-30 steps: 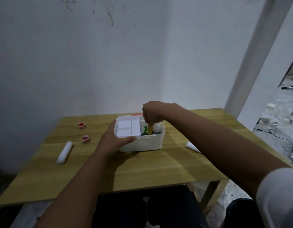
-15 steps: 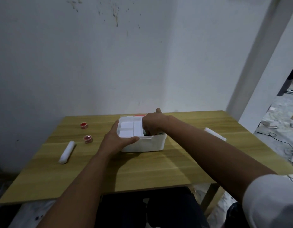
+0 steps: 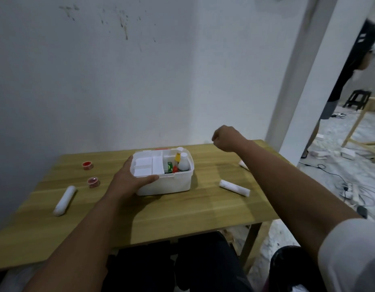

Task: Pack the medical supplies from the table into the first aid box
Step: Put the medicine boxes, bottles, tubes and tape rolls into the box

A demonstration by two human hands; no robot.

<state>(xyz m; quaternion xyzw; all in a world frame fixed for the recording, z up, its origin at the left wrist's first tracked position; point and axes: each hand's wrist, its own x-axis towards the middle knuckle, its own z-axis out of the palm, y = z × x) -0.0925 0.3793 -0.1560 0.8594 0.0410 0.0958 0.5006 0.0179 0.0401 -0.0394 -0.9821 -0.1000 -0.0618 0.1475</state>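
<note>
A white first aid box (image 3: 167, 184) stands open in the middle of the wooden table (image 3: 182, 218), with a white tray insert on its left side and bottles (image 3: 183, 163) upright on its right side. My left hand (image 3: 129, 180) grips the box's near left corner. My right hand (image 3: 226, 139) hovers to the right of the box above the table, fingers curled, with nothing visible in it. A white gauze roll (image 3: 234, 187) lies right of the box, another white roll (image 3: 64, 197) lies at the left, and a third white item (image 3: 243, 164) peeks out behind my right forearm.
Two small red-lidded jars (image 3: 87, 165) (image 3: 93, 181) sit on the table's left side. A white wall is behind the table. At the right, a person (image 3: 346, 81) stands in a doorway, with cables (image 3: 351, 186) on the floor.
My right hand has come out of the box and risen to the right of it. The bottles inside the box now show. My left hand still holds the box.
</note>
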